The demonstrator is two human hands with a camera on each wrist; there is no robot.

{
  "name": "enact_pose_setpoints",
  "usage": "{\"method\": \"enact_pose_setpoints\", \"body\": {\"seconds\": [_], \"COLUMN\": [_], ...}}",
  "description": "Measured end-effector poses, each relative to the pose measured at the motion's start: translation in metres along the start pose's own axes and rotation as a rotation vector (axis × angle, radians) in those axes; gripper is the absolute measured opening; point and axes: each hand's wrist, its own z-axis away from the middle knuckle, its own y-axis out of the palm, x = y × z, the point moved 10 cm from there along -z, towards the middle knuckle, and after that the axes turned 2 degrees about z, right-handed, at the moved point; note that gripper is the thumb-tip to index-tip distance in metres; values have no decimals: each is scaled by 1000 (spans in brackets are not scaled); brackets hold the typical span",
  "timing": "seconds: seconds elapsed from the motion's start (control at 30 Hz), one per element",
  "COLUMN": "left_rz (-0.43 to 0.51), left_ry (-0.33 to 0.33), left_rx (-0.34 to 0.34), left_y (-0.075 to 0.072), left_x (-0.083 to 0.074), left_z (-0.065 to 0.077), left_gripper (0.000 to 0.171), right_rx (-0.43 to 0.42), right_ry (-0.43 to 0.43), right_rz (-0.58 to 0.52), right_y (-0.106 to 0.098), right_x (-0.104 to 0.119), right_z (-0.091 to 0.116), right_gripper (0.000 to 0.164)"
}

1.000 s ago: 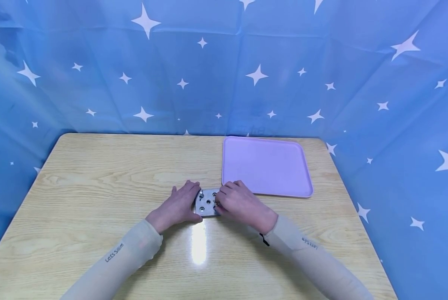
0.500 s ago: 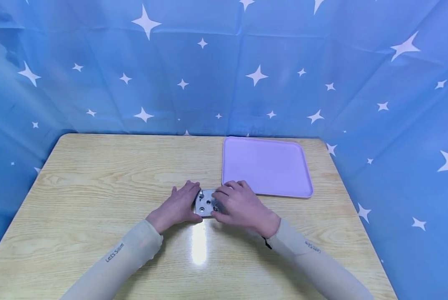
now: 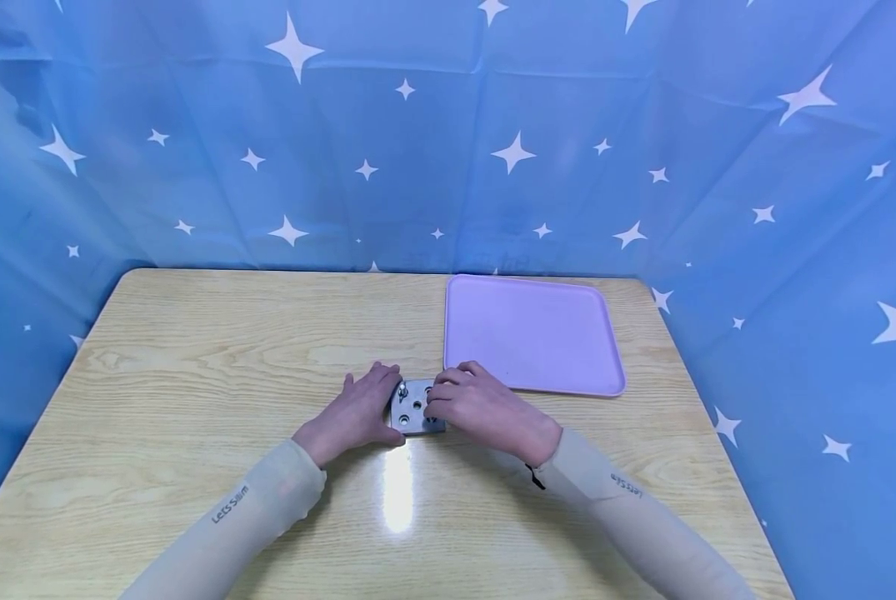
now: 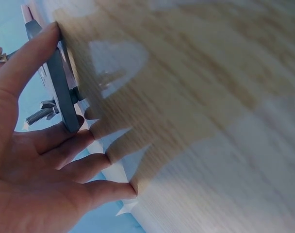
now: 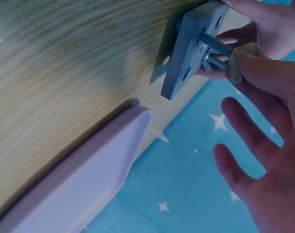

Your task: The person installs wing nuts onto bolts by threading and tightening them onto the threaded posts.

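Note:
A thick grey metal plate (image 3: 412, 410) with several holes lies before me. My left hand (image 3: 361, 408) grips its left end, thumb on the near edge and fingers at the far edge. Over its right side, my right hand (image 3: 485, 412) pinches a wing nut (image 5: 235, 72) between thumb and forefinger, at the end of a threaded bolt (image 5: 215, 43) that sticks up from the plate. The other right fingers are spread apart. Near the left hand's fingers, a second bolt (image 4: 37, 115) carries its own wing nut (image 4: 49, 107), down close to the plate.
A shallow purple tray (image 3: 533, 333) lies at the back right of the wooden table (image 3: 230, 350), just beyond the right hand. Behind the table hangs a blue cloth (image 3: 448, 125) with white stars. A bright light reflection shows on the tabletop in front of the plate.
The right hand has turned at the wing nut, its fingers spreading over the plate half a second ago and drawn closer together now. The left hand and plate have stayed still.

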Motion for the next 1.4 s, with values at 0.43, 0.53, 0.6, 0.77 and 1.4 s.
{"method": "enact_pose_setpoints", "body": {"seconds": [0.43, 0.53, 0.6, 0.77, 1.4], "left_rz": [13, 12, 13, 11, 18], "left_ry": [4, 5, 8, 10, 3], "left_rx": [-9, -10, -13, -21, -5], "left_y": [1, 0, 0, 0, 1], "left_x": [0, 0, 0, 0, 0], "left_z": [0, 0, 0, 0, 0], "left_gripper": [100, 101, 100, 100, 99], "right_rx": [-102, -130, -147, -143, 33], "right_ry": [196, 272, 317, 385, -10], "right_rz": [44, 59, 60, 48, -12], "right_y": [3, 5, 5, 8, -4], "right_x": [-9, -11, -12, -12, 1], "right_z": [-1, 0, 0, 1, 4], "right_gripper": [15, 19, 22, 28, 27]}}
